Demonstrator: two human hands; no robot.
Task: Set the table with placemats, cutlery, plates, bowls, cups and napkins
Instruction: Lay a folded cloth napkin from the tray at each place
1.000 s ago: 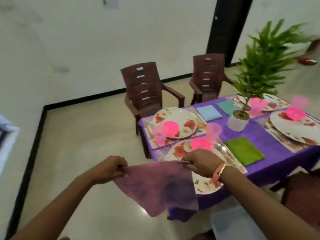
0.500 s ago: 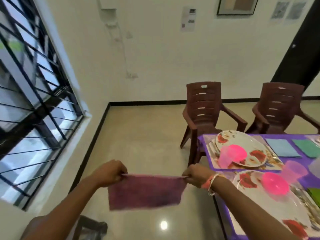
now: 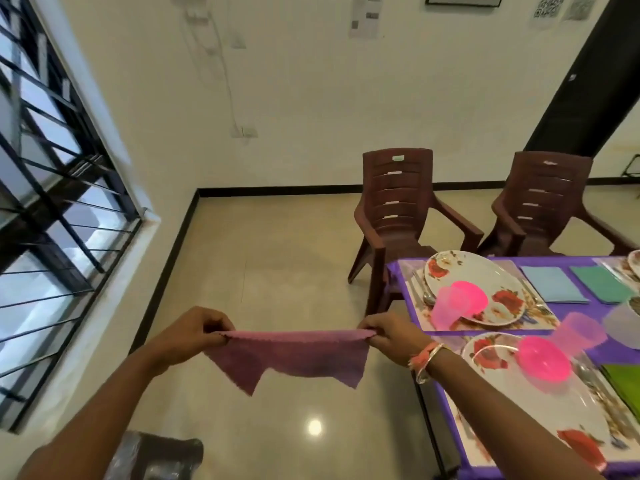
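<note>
I find no legible wording from where I stand. A white sheet (image 3: 546,6) on the far wall (image 3: 311,81) carries a QR code, its squares visible but no caption readable. A second sheet (image 3: 577,6) beside it shows a grey printed pattern, too blurred to tell. A long paper notice (image 3: 363,15) (fixed high on the same wall) bears dark printed blocks whose characters cannot be made out. The chair (image 3: 398,202) nearer the window has a small pale sticker (image 3: 398,158) on its backrest, its markings unreadable.

Napkin (image 3: 294,355) hangs off the desk's (image 3: 588,344) left edge; two chairs (image 3: 398,216) sit behind its far edge.
</note>
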